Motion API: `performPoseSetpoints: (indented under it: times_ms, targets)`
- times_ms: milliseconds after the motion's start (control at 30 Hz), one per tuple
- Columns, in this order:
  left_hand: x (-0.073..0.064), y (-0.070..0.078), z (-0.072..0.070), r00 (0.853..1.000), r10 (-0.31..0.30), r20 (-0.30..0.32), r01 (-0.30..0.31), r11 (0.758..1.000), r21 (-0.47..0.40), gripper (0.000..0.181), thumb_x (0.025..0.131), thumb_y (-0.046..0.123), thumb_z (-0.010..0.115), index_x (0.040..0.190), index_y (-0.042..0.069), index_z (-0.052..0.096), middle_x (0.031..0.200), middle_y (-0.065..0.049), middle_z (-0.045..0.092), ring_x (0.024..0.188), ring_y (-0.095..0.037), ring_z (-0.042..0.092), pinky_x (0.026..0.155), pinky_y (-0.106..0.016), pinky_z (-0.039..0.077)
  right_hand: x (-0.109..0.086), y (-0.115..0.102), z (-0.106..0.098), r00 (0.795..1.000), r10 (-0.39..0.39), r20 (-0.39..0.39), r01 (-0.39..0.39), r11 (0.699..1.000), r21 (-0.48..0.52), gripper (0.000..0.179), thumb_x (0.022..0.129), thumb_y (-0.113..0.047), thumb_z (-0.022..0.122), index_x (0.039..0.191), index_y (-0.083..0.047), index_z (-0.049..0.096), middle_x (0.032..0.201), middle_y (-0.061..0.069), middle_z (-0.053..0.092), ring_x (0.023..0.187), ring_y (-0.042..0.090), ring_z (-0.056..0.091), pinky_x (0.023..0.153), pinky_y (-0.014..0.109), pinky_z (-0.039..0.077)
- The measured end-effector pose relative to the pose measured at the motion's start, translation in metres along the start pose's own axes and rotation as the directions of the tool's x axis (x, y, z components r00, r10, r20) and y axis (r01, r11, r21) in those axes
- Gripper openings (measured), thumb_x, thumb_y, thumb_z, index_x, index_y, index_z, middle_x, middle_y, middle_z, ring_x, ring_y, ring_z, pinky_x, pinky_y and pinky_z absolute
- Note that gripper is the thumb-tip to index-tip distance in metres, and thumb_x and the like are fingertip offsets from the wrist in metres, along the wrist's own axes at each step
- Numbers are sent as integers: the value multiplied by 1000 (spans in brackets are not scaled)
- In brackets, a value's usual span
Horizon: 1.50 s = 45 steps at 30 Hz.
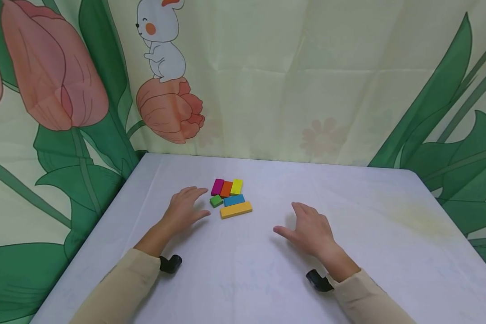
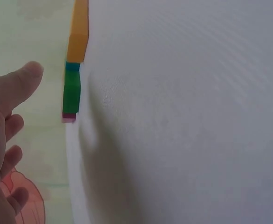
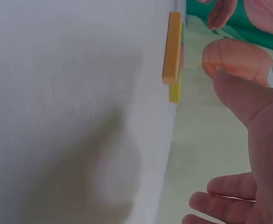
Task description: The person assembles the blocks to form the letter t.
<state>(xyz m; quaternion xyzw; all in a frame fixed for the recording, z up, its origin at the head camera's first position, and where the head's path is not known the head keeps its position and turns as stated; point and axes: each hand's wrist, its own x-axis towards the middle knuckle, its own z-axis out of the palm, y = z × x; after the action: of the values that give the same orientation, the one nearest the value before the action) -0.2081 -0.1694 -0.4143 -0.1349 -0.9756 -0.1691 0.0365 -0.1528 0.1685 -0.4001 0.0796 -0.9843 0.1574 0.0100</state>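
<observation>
Several coloured blocks lie grouped on the white table in the head view. A magenta block, an orange block and a yellow block form the far row. Nearer are a small green block, a blue block and a long amber block. My left hand hovers just left of the group, thumb and fingers spread apart, holding nothing. To the right of the blocks, my right hand is over the table, also spread and with nothing in it.
The white tablecloth covers the whole table. Behind it hangs a curtain printed with tulips, leaves and a rabbit. A black wrist camera sits at the left cuff, and another camera at the right cuff.
</observation>
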Motion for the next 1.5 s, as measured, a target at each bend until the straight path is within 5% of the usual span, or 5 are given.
performPoseSetpoints:
  times_ms: [467, 900, 1500]
  targets:
    - [20, 5, 8, 999, -29, 43, 34, 993, -115, 52, 88, 27, 80, 135, 15, 63, 134, -10, 60, 133, -33, 43, 108, -59, 34, 21, -36, 22, 996, -39, 75, 36, 999, 36, 78, 85, -53, 74, 142, -3, 52, 139, 15, 56, 125, 36, 52, 99, 57, 44]
    - [29, 9, 16, 988, -119, 102, 137, 970, -199, 49, 88, 23, 80, 134, 16, 64, 136, -11, 58, 133, -33, 43, 105, -55, 42, 40, -64, 41, 979, -97, 178, 77, 990, 116, 73, 88, -47, 73, 146, -9, 51, 143, 9, 55, 130, 32, 49, 105, 55, 42]
    - [31, 12, 19, 984, -136, 113, 157, 966, -204, 51, 87, 24, 80, 135, 18, 64, 138, -10, 56, 134, -32, 42, 104, -54, 43, 50, -66, 45, 978, -61, 202, 45, 996, 80, 78, 87, -50, 73, 149, -10, 47, 146, 8, 52, 134, 32, 45, 107, 57, 39]
